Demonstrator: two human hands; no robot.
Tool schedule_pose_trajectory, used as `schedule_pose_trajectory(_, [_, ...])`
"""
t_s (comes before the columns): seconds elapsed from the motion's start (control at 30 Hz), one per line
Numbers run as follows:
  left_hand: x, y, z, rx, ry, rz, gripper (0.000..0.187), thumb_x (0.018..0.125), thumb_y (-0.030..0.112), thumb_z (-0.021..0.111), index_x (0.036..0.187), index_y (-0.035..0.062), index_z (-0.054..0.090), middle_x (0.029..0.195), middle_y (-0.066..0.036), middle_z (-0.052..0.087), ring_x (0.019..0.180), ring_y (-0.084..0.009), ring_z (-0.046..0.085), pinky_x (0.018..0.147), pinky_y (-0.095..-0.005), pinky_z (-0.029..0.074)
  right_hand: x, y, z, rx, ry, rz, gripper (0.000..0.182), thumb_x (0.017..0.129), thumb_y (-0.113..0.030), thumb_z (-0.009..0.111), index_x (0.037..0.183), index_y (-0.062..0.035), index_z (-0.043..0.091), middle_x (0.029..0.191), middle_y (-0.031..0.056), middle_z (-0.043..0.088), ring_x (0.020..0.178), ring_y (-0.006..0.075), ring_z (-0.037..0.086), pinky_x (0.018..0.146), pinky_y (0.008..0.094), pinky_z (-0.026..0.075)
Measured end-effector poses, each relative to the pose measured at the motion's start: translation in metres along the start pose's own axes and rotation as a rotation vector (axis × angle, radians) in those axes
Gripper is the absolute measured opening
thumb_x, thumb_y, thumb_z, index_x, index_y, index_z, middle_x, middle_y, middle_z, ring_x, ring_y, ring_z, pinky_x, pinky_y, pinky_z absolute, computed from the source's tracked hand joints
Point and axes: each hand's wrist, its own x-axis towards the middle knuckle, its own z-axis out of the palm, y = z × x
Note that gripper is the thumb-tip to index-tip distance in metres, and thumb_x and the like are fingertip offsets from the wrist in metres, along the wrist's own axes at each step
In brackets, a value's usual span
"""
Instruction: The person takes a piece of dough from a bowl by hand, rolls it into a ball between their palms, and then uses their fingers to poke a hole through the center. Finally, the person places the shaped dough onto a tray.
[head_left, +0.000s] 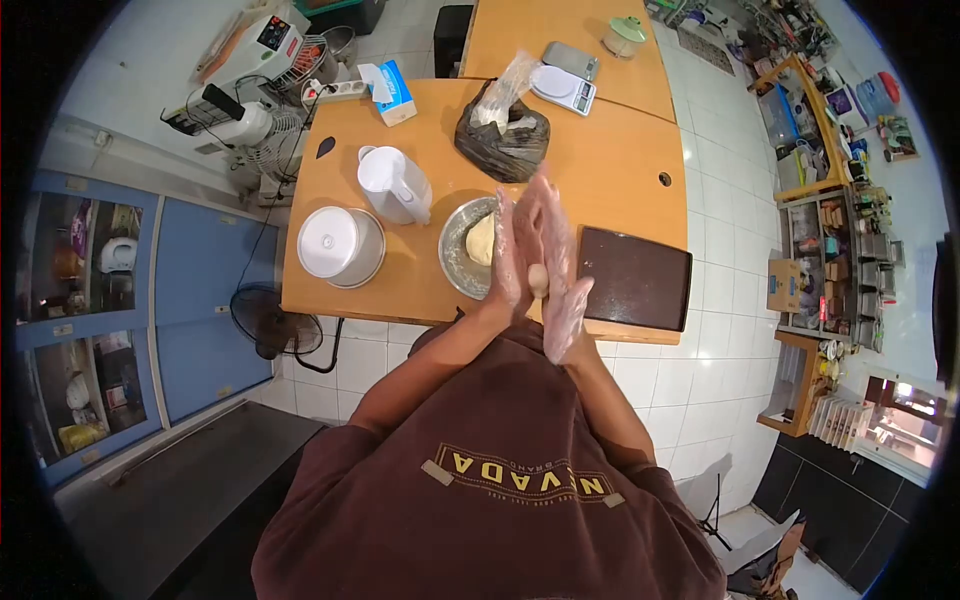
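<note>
My left hand [508, 250] and my right hand [560, 265] are in clear plastic gloves, palms facing and fingers stretched out flat. Between the two palms, near their heels, sits a small pale dough ball [538, 280]. Just left of and partly behind my left hand is a metal bowl [453, 262] dusted with flour. A larger lump of dough [481, 241] lies in it, its right side hidden by my left hand. To the right of my right hand rests a dark rectangular baking tray [635, 280] with a bare surface.
On the wooden table [620, 180] stand a white lidded tub [340, 248], a white jug [395, 185], a tissue box [393, 95], a black plastic bag [500, 145] and a white kitchen scale [565, 88]. A black fan [275, 318] is beside the table's left edge.
</note>
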Motion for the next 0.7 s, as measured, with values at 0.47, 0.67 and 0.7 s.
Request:
schedule_pose_trajectory(0.47, [0.007, 0.022, 0.006, 0.036, -0.003, -0.007, 0.094, 0.099, 0.084, 0.013, 0.171, 0.0242, 0.015, 0.178, 0.009, 0.011, 0.161, -0.0143, 0.012, 0.128, -0.0432, 0.016, -0.001, 0.018, -0.001, -0.242, -0.028, -0.126, 0.093, 0.105, -0.072, 0.01, 0.166, -0.0035, 0.026, 0.175, 0.0183, 0.018, 0.164, 0.0368, 0.006, 0.127, 0.0541, -0.009])
schedule_pose_trajectory(0.67, [-0.026, 0.004, 0.015, 0.165, -0.208, 0.055, 0.092, 0.104, 0.075, 0.004, 0.171, 0.0116, 0.008, 0.178, -0.002, 0.003, 0.164, -0.0214, 0.001, 0.132, -0.0412, 0.0, 0.025, -0.008, -0.009, -0.331, 0.089, -0.113, 0.093, 0.105, -0.071, 0.004, 0.167, -0.0058, 0.025, 0.175, 0.0176, 0.019, 0.163, 0.0354, 0.009, 0.129, 0.0516, -0.004])
schedule_pose_trajectory(0.7, [-0.025, 0.013, 0.021, 0.239, -0.261, 0.144, 0.092, 0.104, 0.074, 0.002, 0.171, 0.0116, 0.007, 0.179, -0.004, 0.001, 0.164, -0.0214, -0.003, 0.131, -0.0423, -0.004, 0.025, -0.011, -0.007, -0.296, 0.129, -0.094, 0.095, 0.103, -0.074, 0.002, 0.167, -0.0064, 0.023, 0.175, 0.017, 0.018, 0.163, 0.0344, 0.009, 0.13, 0.0513, -0.002])
